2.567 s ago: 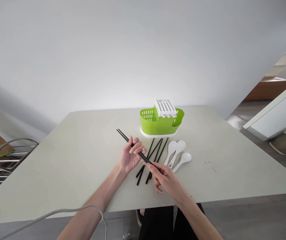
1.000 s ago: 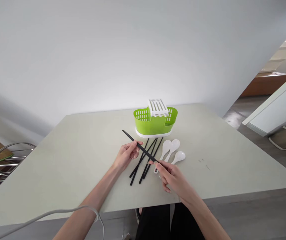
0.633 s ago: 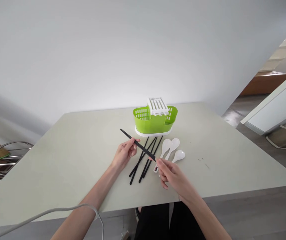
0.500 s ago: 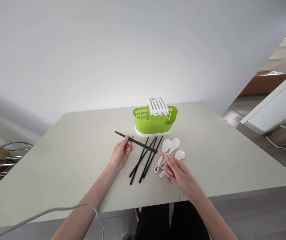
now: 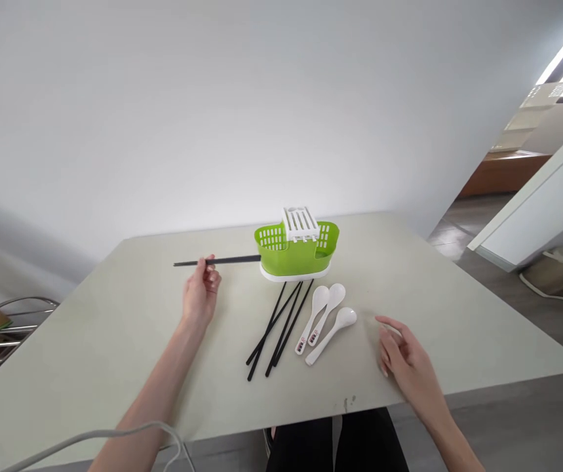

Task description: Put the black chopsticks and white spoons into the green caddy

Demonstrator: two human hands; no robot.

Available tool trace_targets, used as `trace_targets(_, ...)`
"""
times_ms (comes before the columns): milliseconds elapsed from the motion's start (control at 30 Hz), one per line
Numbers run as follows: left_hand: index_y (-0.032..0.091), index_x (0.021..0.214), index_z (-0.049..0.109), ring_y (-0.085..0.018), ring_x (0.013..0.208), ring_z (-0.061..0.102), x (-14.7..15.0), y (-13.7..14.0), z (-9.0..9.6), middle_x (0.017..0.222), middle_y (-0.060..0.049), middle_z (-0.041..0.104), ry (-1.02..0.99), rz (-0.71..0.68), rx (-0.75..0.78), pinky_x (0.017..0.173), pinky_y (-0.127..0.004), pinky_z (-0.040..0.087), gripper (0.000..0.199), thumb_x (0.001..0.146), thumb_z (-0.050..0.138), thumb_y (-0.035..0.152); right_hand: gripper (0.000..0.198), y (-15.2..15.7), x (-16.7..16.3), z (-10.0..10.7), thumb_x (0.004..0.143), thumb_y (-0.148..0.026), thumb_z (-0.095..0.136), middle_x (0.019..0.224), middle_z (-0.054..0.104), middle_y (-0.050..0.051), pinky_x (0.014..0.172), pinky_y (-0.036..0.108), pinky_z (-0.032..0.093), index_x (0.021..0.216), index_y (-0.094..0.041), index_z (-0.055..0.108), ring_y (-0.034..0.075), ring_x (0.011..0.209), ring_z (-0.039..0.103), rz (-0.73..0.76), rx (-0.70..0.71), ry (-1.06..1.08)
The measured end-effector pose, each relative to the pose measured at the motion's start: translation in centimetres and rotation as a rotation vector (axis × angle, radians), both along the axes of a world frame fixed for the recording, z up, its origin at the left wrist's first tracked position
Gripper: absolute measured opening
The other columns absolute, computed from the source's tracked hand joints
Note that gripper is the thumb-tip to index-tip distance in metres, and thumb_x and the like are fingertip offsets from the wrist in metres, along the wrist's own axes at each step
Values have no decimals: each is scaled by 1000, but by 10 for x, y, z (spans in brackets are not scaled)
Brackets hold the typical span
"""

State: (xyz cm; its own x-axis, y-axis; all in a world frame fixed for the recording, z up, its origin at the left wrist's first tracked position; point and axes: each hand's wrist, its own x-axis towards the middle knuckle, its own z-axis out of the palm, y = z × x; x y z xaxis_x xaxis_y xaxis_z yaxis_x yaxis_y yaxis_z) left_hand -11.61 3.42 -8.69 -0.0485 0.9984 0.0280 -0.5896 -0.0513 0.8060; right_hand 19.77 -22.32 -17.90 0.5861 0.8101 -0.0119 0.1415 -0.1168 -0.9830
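Note:
My left hand pinches a pair of black chopsticks held together and nearly level, left of the green basket. Their thick ends reach the basket's left side; I cannot tell whether they touch it. The basket has perforated walls, a white slotted holder on top and a white base. Several loose black chopsticks lie partly crossed in front of it. Beside them rest three white spoons, two with labels on their handles. My right hand hovers right of the spoons, fingers loosely curled and apart, holding nothing.
The pale table backs against a white wall. A grey cable crosses my left forearm at the bottom left. A metal rack stands off the table's left edge, and a wrapped package lies on the floor at right.
My left hand has moved left with the chopsticks, which turned from slanting to nearly level. My right hand has left their thick ends and moved right, past the spoons. The view shifted slightly.

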Motion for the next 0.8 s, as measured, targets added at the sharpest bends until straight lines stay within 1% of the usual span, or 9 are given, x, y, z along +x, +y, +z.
trace_targets(67,10,95,76,-3,54,45,-4,13,26,70,3,52,81,48,104,47,-16,37,31,85,84,38,57,0,-1,-2,98,-66,55,59,44,-7,52,29,42,135,-23,61,15,52,46,51,-50,-41)
trace_targets(167,11,94,77,-5,57,47,-4,28,60,73,1,55,289,110,257,51,-19,39,35,89,79,46,57,0,1,-5,100,-65,51,61,45,-7,52,29,40,137,-23,58,17,53,46,82,-72,-64)
trace_targets(233,13,92,77,-6,57,48,1,36,75,73,0,56,420,148,318,53,-21,40,38,91,75,51,58,1,2,-7,99,-66,50,60,45,-6,51,30,40,137,-22,58,17,52,47,97,-70,-52)
trace_targets(300,14,90,77,-8,56,48,8,42,84,71,0,56,533,167,355,54,-23,40,39,92,73,53,59,1,2,-7,98,-67,51,61,44,-7,50,30,40,136,-22,58,17,51,46,107,-62,-35)
trace_targets(367,15,88,77,-9,56,49,16,47,87,69,-1,57,641,161,389,54,-25,40,41,93,70,54,60,1,1,-4,97,-68,51,61,42,-7,49,29,39,134,-22,58,16,51,44,106,-41,-27)
trace_targets(467,16,86,77,-11,56,50,31,52,86,68,-3,61,814,139,430,56,-27,41,44,96,64,56,57,1,-2,1,98,-67,51,63,42,-7,51,28,39,133,-22,58,15,52,43,113,-8,-30)
trace_targets(567,16,89,78,-12,56,53,45,58,80,67,-3,63,986,128,428,57,-28,42,48,98,58,59,54,1,-3,3,101,-65,48,67,43,-6,53,29,39,131,-22,58,16,54,43,128,-6,-50)
trace_targets(667,17,91,79,-13,56,56,56,67,74,68,-3,66,1138,105,449,59,-28,44,50,99,55,60,54,2,-2,1,101,-66,46,70,43,-5,53,30,39,127,-22,60,16,55,44,134,-18,-71)
trace_targets(800,18,90,79,-15,58,61,66,80,67,70,-4,71,1280,54,493,64,-28,47,52,98,52,61,52,4,0,-3,101,-66,47,69,44,-5,55,30,41,123,-22,62,17,55,46,128,-10,-97)
